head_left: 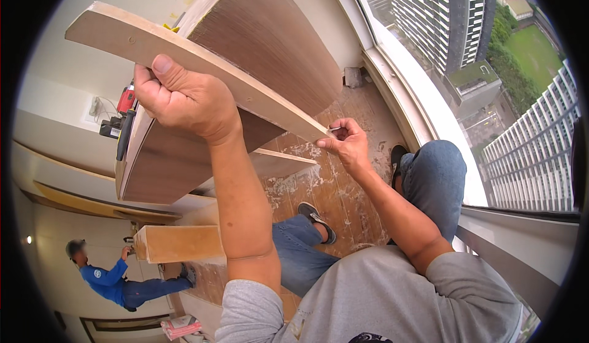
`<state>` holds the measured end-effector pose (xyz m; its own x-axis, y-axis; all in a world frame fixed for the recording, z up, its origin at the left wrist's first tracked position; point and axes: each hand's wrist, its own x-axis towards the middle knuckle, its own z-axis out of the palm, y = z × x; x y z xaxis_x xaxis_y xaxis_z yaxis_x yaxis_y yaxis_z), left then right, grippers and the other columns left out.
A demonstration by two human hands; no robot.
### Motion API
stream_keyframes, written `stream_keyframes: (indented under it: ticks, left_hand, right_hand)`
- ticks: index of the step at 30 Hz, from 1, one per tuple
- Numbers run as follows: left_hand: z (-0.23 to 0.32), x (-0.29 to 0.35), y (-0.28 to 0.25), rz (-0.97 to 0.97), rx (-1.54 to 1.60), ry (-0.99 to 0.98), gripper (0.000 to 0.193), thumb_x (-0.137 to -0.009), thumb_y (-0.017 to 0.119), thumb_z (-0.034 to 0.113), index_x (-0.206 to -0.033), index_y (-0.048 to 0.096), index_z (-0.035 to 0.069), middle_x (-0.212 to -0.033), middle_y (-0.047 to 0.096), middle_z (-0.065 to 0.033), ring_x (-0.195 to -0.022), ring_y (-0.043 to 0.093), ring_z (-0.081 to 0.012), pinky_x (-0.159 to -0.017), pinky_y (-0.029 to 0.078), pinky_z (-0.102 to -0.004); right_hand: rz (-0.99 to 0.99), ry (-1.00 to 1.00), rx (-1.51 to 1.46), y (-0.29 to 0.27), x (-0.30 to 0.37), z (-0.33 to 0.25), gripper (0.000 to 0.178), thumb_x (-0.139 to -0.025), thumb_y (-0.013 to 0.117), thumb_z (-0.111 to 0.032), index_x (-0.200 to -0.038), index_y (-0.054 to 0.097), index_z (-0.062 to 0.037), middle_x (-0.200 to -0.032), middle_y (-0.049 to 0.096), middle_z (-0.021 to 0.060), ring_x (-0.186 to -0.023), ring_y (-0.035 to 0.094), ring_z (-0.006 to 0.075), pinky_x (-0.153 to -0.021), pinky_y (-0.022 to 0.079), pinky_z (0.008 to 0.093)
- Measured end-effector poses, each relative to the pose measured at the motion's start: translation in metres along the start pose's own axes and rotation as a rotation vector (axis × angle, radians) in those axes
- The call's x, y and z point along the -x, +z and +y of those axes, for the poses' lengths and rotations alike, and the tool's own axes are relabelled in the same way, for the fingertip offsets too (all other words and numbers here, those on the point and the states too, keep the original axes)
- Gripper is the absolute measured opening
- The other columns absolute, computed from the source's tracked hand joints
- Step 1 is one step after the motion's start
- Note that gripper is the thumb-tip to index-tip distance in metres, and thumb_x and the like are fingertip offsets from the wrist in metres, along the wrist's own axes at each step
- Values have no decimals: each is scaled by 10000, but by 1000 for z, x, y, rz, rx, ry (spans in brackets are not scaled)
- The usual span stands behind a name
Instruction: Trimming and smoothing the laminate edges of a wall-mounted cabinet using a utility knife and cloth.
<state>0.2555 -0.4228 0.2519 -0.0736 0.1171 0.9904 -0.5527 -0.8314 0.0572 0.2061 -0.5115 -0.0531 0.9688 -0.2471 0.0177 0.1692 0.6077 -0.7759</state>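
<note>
My left hand [184, 98] grips the edge of a long pale plywood strip [264, 101] that runs from upper left down to the right across a brown wood-veneer cabinet [257, 42]. My right hand [346, 142] pinches the strip's lower right end, with a small thin object between thumb and fingers. The strip lies tilted against the cabinet panels. Both forearms rise from my grey shirt at the bottom.
A red power tool [124, 113] rests on the cabinet at left. A wooden block [178, 243] sits below. Another person in blue [113, 282] crouches at lower left. A large window [491, 98] curves along the right, above a dusty wood floor [337, 196].
</note>
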Motion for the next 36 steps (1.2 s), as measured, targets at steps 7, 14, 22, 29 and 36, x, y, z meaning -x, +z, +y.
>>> stream_keyframes:
  ticks: [7, 14, 22, 29, 36]
  left_hand:
    - [1, 2, -1, -6, -72, 25, 445, -1102, 536, 298, -1229, 580, -126, -1117, 653, -214, -969, 665, -274, -860, 569, -342]
    - [-1, 0, 2, 11, -62, 110, 397, -1099, 538, 258, -1216, 583, -119, -1136, 638, -232, -963, 659, -301, -866, 566, -358]
    - [-4, 0, 3, 28, -97, 168, 392, -1093, 549, 250, -1186, 590, -128, -1056, 668, -233, -939, 658, -307, -861, 561, -370]
    - [-4, 0, 6, 56, -56, 174, 363, -1084, 564, 231, -1172, 593, -119, -1019, 662, -223, -885, 637, -385, -829, 518, -458]
    - [-2, 1, 6, 60, -44, 143, 343, -1080, 567, 210, -1173, 599, -118, -1043, 666, -223, -908, 640, -390, -841, 520, -447]
  right_hand:
    - [-30, -32, 76, -3, -1, 5, 565, -681, 986, -115, -1106, 626, -22, -900, 698, 38, -801, 648, 107, -689, 534, 260]
    - [2, -8, 45, 2, 0, -1, 620, -612, 1022, -164, -1074, 636, -19, -836, 628, -1, -767, 585, 92, -658, 507, 267]
    - [2, 3, 43, 1, 2, -3, 617, -611, 1024, -186, -1068, 644, -18, -835, 627, 1, -760, 583, 95, -664, 512, 270]
    - [12, -1, 61, -1, 4, -2, 619, -610, 1025, -191, -1066, 646, -14, -840, 630, 3, -769, 583, 95, -676, 510, 267]
    - [7, 0, 41, 0, 2, -5, 630, -611, 1024, -176, -1082, 644, -2, -849, 636, 6, -774, 589, 96, -682, 513, 267]
